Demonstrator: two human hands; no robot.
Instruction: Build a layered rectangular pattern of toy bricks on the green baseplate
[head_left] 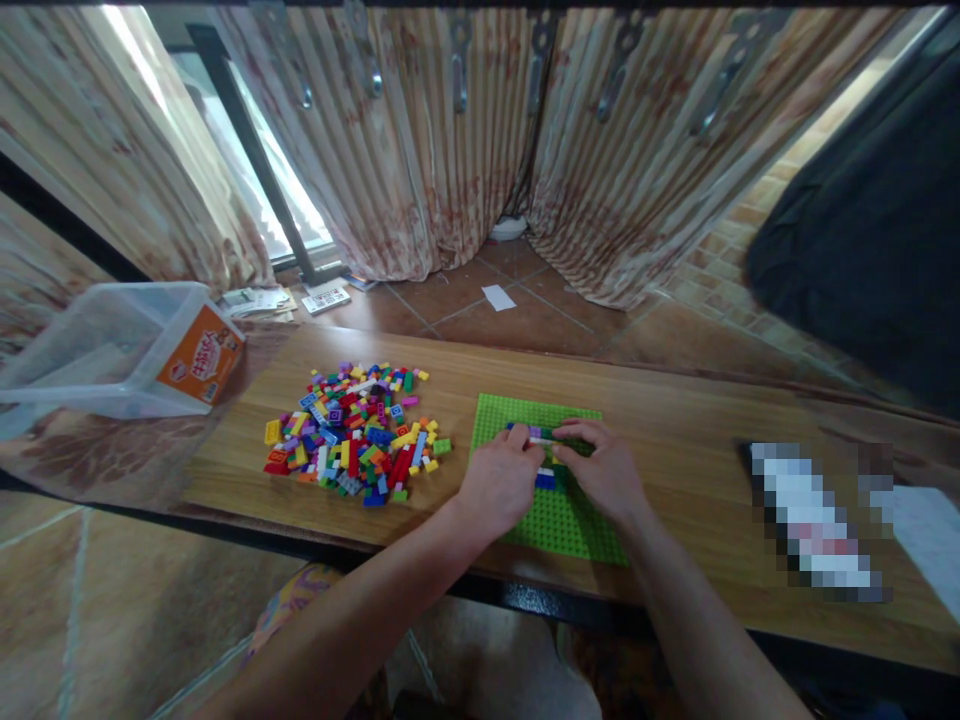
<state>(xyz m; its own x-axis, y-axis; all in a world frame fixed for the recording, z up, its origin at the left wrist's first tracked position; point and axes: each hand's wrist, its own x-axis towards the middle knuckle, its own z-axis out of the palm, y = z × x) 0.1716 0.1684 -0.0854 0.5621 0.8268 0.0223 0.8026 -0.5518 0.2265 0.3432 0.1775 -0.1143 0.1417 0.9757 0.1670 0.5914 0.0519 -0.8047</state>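
A green studded baseplate (pixel 534 535) lies on the wooden table in front of me, with several toy bricks on its middle. A blue brick (pixel 545 482) shows below my fingers, and a purple brick (pixel 535 432) above them. Between my hands is a long thin white brick (pixel 541 441). My left hand (pixel 501 473) is closed at its left end, fingertips bent down. At its right end, my right hand (pixel 602 465) pinches with thumb and forefinger. My fingers hide part of the bricks underneath, so I cannot tell whether the white brick is pressed onto them.
Left of the baseplate spreads a heap of loose coloured bricks (pixel 352 435) on the table (pixel 442 375). A clear plastic bin (pixel 120 400) with an orange label stands at the far left. To the right lie a blurred-out object (pixel 814 520) and white paper (pixel 930 535). Curtains (pixel 405 170) hang behind.
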